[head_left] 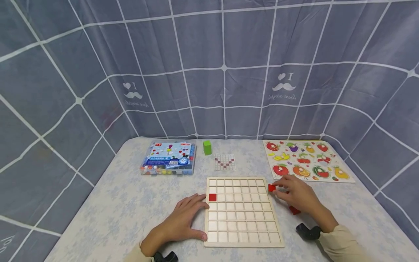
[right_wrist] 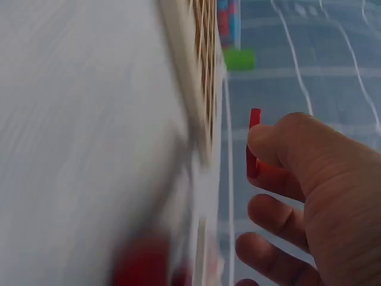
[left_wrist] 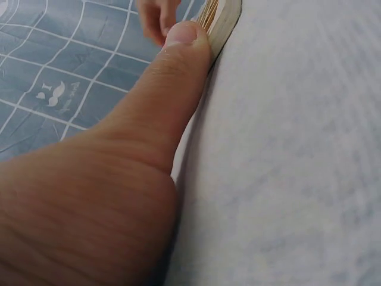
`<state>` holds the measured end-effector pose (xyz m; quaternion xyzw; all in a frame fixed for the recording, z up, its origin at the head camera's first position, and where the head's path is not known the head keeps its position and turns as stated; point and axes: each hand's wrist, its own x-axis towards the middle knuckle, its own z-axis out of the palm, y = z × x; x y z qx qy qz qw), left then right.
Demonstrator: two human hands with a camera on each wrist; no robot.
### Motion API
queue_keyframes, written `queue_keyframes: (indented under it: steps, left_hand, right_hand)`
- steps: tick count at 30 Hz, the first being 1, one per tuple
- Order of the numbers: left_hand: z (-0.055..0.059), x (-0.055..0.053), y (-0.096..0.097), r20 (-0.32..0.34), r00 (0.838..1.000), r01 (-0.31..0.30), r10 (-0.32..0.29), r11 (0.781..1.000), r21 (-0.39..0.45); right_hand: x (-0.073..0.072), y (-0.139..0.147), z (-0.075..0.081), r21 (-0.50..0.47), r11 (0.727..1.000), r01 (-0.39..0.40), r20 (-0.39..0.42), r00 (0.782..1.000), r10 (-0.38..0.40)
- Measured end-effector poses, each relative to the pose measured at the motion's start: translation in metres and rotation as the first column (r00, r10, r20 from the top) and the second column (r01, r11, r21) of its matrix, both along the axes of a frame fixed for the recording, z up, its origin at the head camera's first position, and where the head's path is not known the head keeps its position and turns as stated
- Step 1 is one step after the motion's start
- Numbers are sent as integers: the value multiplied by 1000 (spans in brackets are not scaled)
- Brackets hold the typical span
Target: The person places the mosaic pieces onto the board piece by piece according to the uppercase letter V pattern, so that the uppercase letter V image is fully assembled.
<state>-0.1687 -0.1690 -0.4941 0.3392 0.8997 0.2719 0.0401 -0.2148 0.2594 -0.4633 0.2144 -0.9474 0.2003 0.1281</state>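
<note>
A pale wooden grid board [head_left: 243, 211] lies flat on the table, with one red square tile [head_left: 212, 197] in its leftmost column, third row from the top. Along the board's left edge rests my left hand [head_left: 180, 222], its fingertips and thumb spread against the frame. The left wrist view shows that thumb [left_wrist: 172, 77] right at the board's edge. My right hand [head_left: 296, 193] pinches another thin red tile [right_wrist: 253, 143] between thumb and forefinger, just off the board's upper right side. Below this hand more red tiles [head_left: 294, 210] lie on the table, partly hidden by it.
Behind the board lies a small pattern card [head_left: 225, 162] with a V of dark squares. A green block [head_left: 207, 147] stands near it. To the left is a clear plastic box of small parts [head_left: 168, 158]; to the right, a fruit puzzle board [head_left: 307, 160]. Grey checked cloth [head_left: 209, 87] hangs behind.
</note>
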Motion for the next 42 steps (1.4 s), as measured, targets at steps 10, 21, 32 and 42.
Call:
queue_keyframes:
  steps: [10, 21, 32, 42]
  left_hand:
    - [2, -1, 0, 7, 1000, -8, 9, 1000, -14]
    - [1, 2, 1, -6, 1000, -6, 6, 1000, -24]
    - [3, -1, 2, -3, 1000, -8, 8, 999, -42]
    - [4, 0, 2, -9, 1000, -8, 8, 1000, -30]
  right_hand:
    - [-10, -99, 8, -9, 959, -282, 22, 959, 283]
    - [1, -148, -3, 28, 928, -371, 74, 927, 368]
    - [1, -146, -8, -14, 912, -409, 40, 911, 410]
    - [0, -145, -10, -42, 913, -406, 69, 910, 408]
